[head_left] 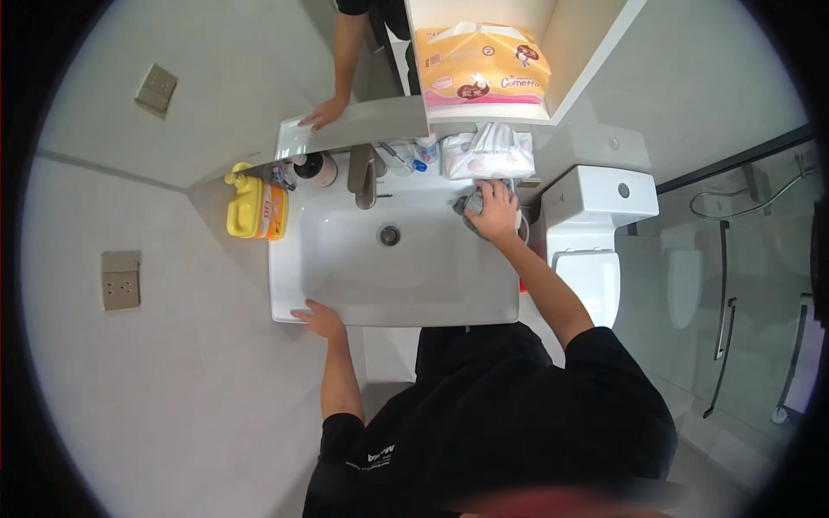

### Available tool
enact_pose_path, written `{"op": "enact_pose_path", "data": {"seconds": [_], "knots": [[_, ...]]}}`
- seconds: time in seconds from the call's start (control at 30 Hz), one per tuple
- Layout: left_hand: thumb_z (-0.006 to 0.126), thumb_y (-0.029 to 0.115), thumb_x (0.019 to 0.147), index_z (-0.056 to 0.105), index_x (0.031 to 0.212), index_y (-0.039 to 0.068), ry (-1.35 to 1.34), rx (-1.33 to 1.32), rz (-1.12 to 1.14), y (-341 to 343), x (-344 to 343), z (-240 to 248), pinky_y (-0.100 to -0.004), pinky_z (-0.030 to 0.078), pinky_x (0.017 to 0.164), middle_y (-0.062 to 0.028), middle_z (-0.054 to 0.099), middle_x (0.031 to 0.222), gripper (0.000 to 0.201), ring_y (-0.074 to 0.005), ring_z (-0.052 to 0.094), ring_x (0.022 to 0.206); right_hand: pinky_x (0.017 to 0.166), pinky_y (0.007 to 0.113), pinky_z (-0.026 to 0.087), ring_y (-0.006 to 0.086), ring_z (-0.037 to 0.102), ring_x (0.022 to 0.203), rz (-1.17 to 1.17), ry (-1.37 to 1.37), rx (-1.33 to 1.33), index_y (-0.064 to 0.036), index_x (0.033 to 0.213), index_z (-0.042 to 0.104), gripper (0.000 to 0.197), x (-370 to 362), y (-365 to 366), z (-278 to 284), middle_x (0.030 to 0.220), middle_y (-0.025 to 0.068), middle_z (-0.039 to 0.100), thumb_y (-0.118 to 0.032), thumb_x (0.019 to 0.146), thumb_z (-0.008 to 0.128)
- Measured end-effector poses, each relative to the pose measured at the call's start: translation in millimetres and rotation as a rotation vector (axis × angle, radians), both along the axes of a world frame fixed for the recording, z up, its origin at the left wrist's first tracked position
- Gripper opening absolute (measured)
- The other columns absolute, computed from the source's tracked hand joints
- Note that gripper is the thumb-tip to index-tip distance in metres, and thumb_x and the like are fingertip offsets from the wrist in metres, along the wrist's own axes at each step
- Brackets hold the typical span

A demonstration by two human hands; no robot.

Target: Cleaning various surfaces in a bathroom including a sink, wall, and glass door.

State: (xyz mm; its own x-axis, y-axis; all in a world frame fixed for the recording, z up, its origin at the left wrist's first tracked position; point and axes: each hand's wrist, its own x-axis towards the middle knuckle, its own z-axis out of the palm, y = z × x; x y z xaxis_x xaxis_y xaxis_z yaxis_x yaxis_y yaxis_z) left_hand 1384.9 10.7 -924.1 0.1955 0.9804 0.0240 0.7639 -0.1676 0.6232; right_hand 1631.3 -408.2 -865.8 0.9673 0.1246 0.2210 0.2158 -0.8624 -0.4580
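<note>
My right hand presses a crumpled grey cloth onto the right rim of the white washbasin, near its back corner. Some of the cloth is hidden under the palm. At the basin's front left corner, my left hand rests on the rim with fingers spread and nothing in it. A metal faucet stands at the back of the basin, above the round drain. Just behind my right hand sits a white pack of tissues.
Left of the basin is a yellow jug; a dark bottle stands at the back left. A clear cup is beside the faucet. The mirror cabinet overhangs the back, holding an orange tissue package. A white toilet is at the right.
</note>
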Motion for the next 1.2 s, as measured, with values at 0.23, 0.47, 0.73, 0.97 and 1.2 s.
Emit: {"op": "enact_pose_path", "data": {"seconds": [0.23, 0.47, 0.73, 0.97, 1.2], "knots": [[0.046, 0.054, 0.108, 0.02, 0.167, 0.003, -0.032, -0.081, 0.037, -6.2, -0.7, 14.2, -0.0526, 0.045, 0.111, -0.0422, 0.044, 0.15, 0.082, -0.0545, 0.055, 0.13, 0.114, 0.056, 0.034, 0.0317, 0.051, 0.139, 0.153, 0.109, -0.034, -0.0163, 0.13, 0.062, 0.066, -89.9, -19.5, -1.8, 0.138, 0.0091, 0.059, -0.032, 0.072, 0.088], [0.046, 0.055, 0.108, 0.019, 0.168, 0.007, -0.001, -0.142, 0.084, 0.6, 0.1, 15.1, -0.0527, 0.047, 0.109, -0.0427, 0.045, 0.148, 0.081, -0.0546, 0.055, 0.128, 0.119, 0.062, 0.027, 0.0329, 0.045, 0.145, 0.137, 0.11, -0.015, -0.0164, 0.136, 0.06, 0.077, -158.7, -19.4, 9.7, 0.145, 0.0109, 0.054, -0.03, 0.067, 0.089], [0.046, 0.055, 0.108, 0.021, 0.168, 0.008, 0.004, -0.079, 0.059, -14.3, 6.6, 21.0, -0.0535, 0.048, 0.107, -0.0419, 0.049, 0.145, 0.08, -0.0548, 0.056, 0.127, 0.115, 0.057, 0.032, 0.0321, 0.047, 0.14, 0.074, -0.033, -0.029, -0.0168, 0.137, 0.06, 0.079, -18.5, -7.9, -11.8, 0.144, 0.0126, 0.055, -0.034, 0.066, 0.091], [0.044, 0.063, 0.106, 0.0, 0.166, -0.003, -0.014, -0.064, 0.155, -5.2, -9.5, 3.2, -0.0589, 0.038, 0.115, -0.0477, 0.013, 0.16, 0.099, -0.0583, 0.036, 0.143, 0.113, 0.056, 0.032, 0.0329, 0.05, 0.137, 0.112, -0.031, 0.039, -0.0161, 0.135, 0.061, 0.069, -32.4, -5.4, 2.6, 0.142, 0.0114, 0.056, -0.03, 0.072, 0.086], [0.066, 0.027, 0.103, 0.022, 0.157, -0.012, -0.155, 0.38, -0.664, -134.0, -98.0, 1.0, -0.0636, 0.02, 0.124, -0.0412, 0.025, 0.157, 0.08, -0.057, 0.02, 0.15, 0.114, 0.056, 0.031, 0.032, 0.048, 0.14, 0.168, 0.072, -0.037, -0.0174, 0.135, 0.06, 0.073, -173.1, -8.4, 17.5, 0.144, 0.0102, 0.055, -0.031, 0.069, 0.089]]}}
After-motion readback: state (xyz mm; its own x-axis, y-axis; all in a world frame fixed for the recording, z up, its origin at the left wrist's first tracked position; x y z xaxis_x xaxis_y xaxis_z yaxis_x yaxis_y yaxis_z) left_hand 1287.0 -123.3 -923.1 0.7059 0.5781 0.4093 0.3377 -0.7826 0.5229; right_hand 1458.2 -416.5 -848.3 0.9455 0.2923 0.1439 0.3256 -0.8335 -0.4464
